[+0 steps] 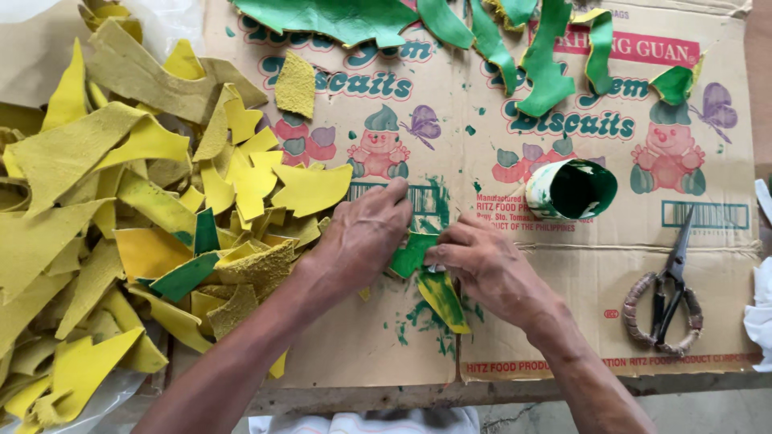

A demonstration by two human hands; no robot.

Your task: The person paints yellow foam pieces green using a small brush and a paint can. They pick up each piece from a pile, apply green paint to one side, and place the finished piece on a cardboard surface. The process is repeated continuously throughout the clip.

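Observation:
My left hand (pixel 362 237) and my right hand (pixel 482 265) meet over a flattened cardboard box (pixel 563 297). Between them lies a small scrap of leather-like material (pixel 434 285), yellow and partly smeared green. My left fingers press down on its green upper end, while my right fingers pinch the piece near its middle. Its yellow-green tail points toward me below my right hand. Green paint smears mark the cardboard around it.
A big heap of yellow scraps (pixel 104 217) fills the left. Green painted strips (pixel 498 48) lie along the far edge. A small can of green paint (pixel 572 190) stands right of my hands. Scissors with wrapped handles (pixel 669 293) rest at the right.

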